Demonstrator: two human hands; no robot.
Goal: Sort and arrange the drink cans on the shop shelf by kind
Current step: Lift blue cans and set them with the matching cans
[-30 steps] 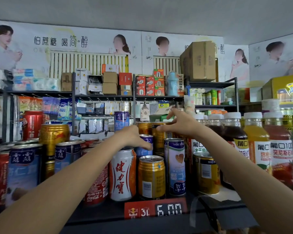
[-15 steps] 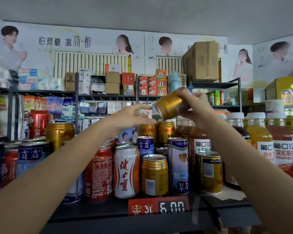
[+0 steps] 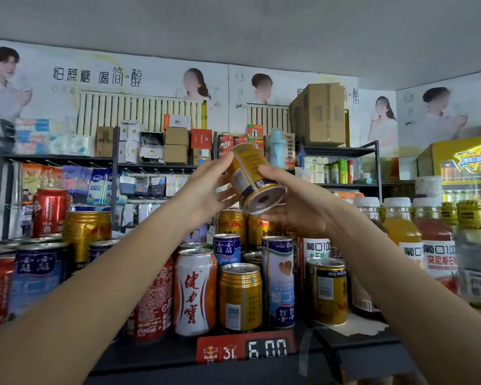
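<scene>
While both arms reach up over it, the shelf [image 3: 156,357] carries a crowd of upright drinks; at its right stand capped bottles [image 3: 400,232] filled with orange, red and dark liquid, one at the far right clear; at its left and middle stand sealed cans, their contents hidden; a red cola can [image 3: 153,307] sits at the front beside a white can [image 3: 195,293] with red characters, then a gold can [image 3: 240,297], a tall pale-blue can [image 3: 279,282] and another gold can [image 3: 328,291] further right; blue cans [image 3: 38,276] fill the left end, with a large gold can [image 3: 86,234] and a red can [image 3: 50,211] behind them; a red price tag [image 3: 246,350] reading 6.00 hangs on the shelf's front edge; above the row, well clear of it, a small gold can [image 3: 250,176] is held tilted in the air, its base turned toward the camera; the left hand [image 3: 203,195] curls its fingers round the can's left side, thumb near the upper end; the right hand [image 3: 295,201] cups it from the right and below, thumb across its side.
</scene>
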